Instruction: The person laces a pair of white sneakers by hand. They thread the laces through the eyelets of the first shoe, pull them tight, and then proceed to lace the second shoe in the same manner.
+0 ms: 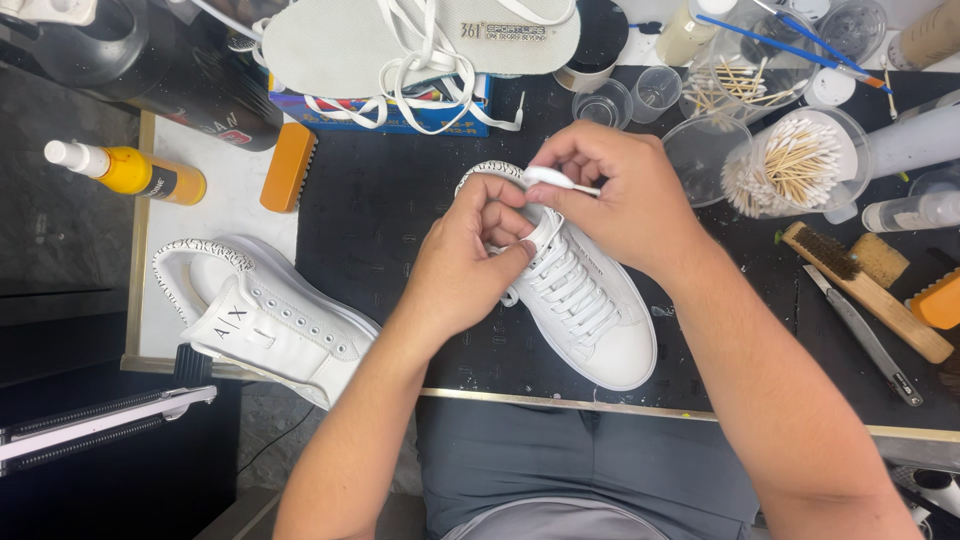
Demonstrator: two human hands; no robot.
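Pinched between the right hand (625, 200) fingertips is a cotton swab (558, 181), its tip over the collar of the laced white sneaker (580, 300); the left hand (470, 255) is closed on the tongue, seemingly pulling it back to open the collar; the sneaker lies on the black mat (380, 220), long axis diagonal, toe towards the lower right, heel upper left; an unlaced sneaker (265, 320) sits to the left.

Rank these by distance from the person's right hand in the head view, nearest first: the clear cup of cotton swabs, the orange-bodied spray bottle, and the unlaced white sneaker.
Measured from the right hand:
1. Clear cup of cotton swabs, just to its right on the black mat.
2. Unlaced white sneaker, lower left, on the white board.
3. Orange-bodied spray bottle, far left edge.
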